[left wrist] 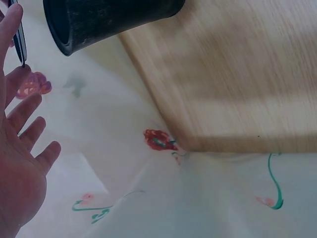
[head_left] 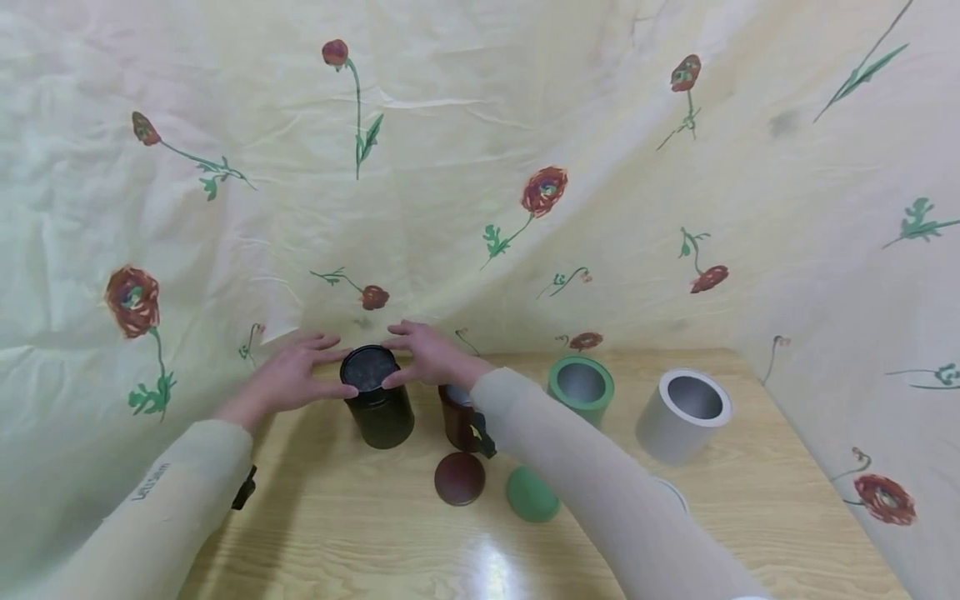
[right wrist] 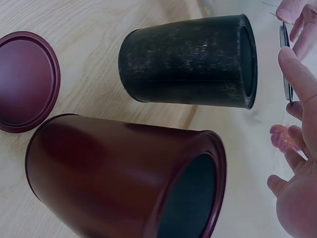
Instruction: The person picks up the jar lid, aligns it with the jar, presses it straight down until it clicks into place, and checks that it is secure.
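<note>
Lids first, nearest to me: the maroon lid and the green lid lie flat on the wooden table, just in front of the black canister, probably parked there to keep their tins open. Right beside the black canister stands the maroon canister, open and empty as far as I can see. Further right, the green canister and grey canister look empty too. Both hands sit over the black canister's mouth, left hand and right hand apart, fingertips pinching the thin black lid by its opposite edges so it stays level. Can't tell what's under it.
</note>
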The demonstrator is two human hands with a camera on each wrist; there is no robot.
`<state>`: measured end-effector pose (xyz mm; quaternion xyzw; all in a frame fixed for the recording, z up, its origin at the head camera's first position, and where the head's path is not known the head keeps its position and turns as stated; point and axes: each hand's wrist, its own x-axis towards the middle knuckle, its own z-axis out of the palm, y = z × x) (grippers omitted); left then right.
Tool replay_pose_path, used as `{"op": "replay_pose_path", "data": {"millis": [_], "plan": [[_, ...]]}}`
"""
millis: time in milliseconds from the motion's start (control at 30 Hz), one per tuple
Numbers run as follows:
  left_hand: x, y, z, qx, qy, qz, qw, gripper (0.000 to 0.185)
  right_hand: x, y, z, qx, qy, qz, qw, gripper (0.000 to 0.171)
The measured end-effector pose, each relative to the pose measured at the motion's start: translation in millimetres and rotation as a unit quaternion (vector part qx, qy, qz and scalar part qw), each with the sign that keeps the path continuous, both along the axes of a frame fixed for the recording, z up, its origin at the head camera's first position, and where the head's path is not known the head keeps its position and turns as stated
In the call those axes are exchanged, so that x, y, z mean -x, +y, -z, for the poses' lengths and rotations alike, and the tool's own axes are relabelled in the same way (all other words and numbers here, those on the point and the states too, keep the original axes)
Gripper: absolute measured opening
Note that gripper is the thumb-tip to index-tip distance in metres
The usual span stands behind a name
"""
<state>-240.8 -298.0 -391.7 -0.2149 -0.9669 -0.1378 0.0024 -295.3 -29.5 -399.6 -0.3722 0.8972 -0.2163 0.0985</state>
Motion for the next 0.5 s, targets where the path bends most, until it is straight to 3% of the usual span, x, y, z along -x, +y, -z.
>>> {"op": "replay_pose_path", "data": {"millis": [233,500], "plan": [[2.1,-1.4,10.4,0.004,-0.015,-0.002,0.9999,0.081,-0.5,-2.1,10.1,-0.014,0.019,-0.004,1.000,0.073],[2.0,-1.0,17.4,0.002,-0.007,0.003,1.0000,0.077,1.0,-3.7,20.2,-0.017,0.014,-0.003,1.000,0.072]]}}
